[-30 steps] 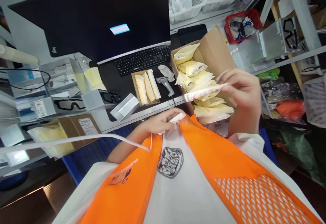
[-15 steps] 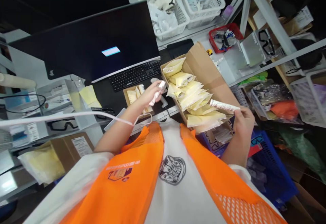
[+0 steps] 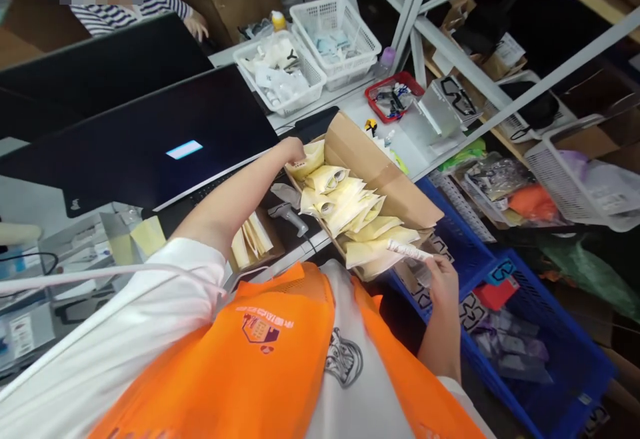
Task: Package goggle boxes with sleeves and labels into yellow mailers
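Note:
My right hand pinches one end of a narrow white printed strip, perhaps a rolled label, at the near right end of an open cardboard box. Several pale yellow padded envelopes fill that box, some with openings showing. At the box's far left corner, my left hand is over or against a yellow envelope. Its fingers are hidden from view, and so is anything in them.
A grey handheld scanner lies left of the box, beside a smaller box of envelopes. Behind stand a monitor, white baskets and a red basket. Blue crates are at right; another person's hand shows far back.
My left hand has moved from above the scanner, where it held a white roll, to the box's far left corner. My right hand still holds the white strip. The view has tilted up.

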Demonstrator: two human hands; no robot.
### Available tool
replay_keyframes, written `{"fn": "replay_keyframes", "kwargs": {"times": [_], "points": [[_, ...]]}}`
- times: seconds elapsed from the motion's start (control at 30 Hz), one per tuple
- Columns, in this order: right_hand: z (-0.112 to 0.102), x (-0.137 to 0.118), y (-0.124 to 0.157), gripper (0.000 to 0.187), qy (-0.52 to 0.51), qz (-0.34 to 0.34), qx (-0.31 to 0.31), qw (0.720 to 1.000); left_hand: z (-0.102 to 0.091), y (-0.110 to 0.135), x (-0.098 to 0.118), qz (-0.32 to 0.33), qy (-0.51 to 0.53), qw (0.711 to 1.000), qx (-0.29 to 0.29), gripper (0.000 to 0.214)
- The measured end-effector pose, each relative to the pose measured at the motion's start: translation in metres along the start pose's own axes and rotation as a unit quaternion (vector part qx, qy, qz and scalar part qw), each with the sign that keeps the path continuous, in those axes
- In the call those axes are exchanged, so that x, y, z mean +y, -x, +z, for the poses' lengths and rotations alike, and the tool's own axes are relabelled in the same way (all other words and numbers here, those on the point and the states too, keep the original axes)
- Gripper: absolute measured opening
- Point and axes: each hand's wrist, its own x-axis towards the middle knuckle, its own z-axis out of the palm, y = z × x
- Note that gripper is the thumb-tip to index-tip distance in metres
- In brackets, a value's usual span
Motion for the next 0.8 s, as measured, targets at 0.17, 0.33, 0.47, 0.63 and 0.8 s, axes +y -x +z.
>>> {"fn": "replay_keyframes", "kwargs": {"times": [0.17,0.33,0.47,0.63,0.8], "points": [[0.005,0.003,0.012,0.041,-0.002,-0.001,-0.014,1.0,-0.009,-0.003,0.025,-0.039,-0.082,0.995,0.028,0.024],[0.046,-0.022,0.022,0.035,-0.007,-0.034,-0.084,0.996,-0.005,0.079,0.051,0.05,-0.033,0.997,0.046,0.05],[0.119,-0.058,0.031,0.038,-0.035,-0.058,-0.22,0.973,0.023,0.204,0.05,0.102,0.114,0.983,-0.105,0.059],[0.208,-0.095,0.056,0.043,-0.044,-0.055,-0.395,0.916,0.046,0.317,0.021,-0.047,0.438,0.896,-0.063,0.061],[0.272,-0.105,0.095,0.044,0.033,-0.024,-0.59,0.806,0.035,0.387,-0.021,-0.146,0.503,0.835,0.172,0.046]]}}
